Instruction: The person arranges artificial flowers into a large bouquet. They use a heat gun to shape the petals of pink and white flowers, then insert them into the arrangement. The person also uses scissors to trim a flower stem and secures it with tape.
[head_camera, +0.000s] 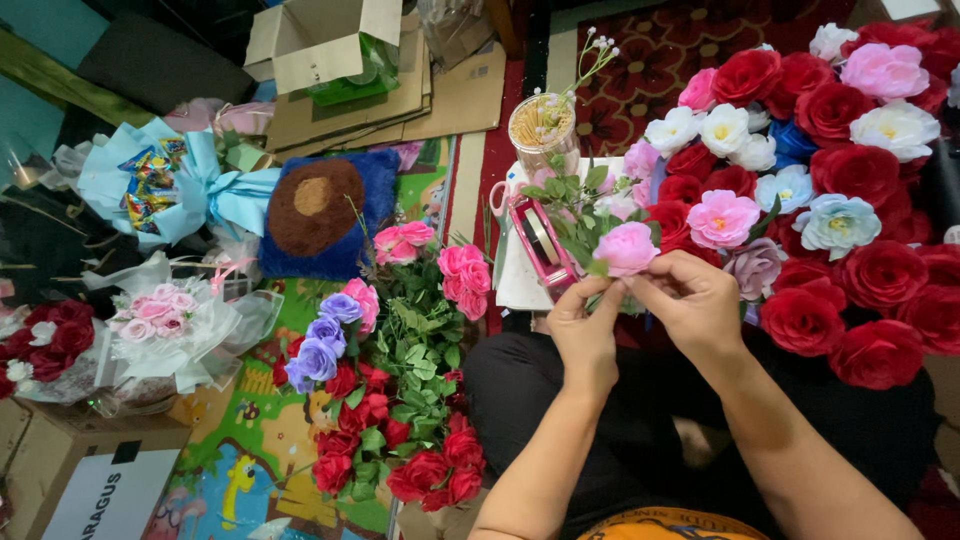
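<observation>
Both forearms rise from the bottom edge of the view over the lap to a pink artificial rose (626, 247) held just above the knees. Left hand (585, 330) pinches the stem just under the bloom, fingers pressed together; right hand (693, 300) closes its fingertips on the base of the head from the other side. Light and soft, the fabric petals would likely crush if squeezed, so the stiffer stem below the head looks the safer place to grip. Leafy green sprigs (575, 215) crowd just behind it. Beyond stand a clear jar of sticks (543, 128) and a pink tape dispenser (541, 245). At the right lies a dense mass of red, white and pink roses (840, 180). On the play mat's left side lies a loose bunch of red and purple roses (390, 400), with wrapped bouquets (160, 320) farther left.
</observation>
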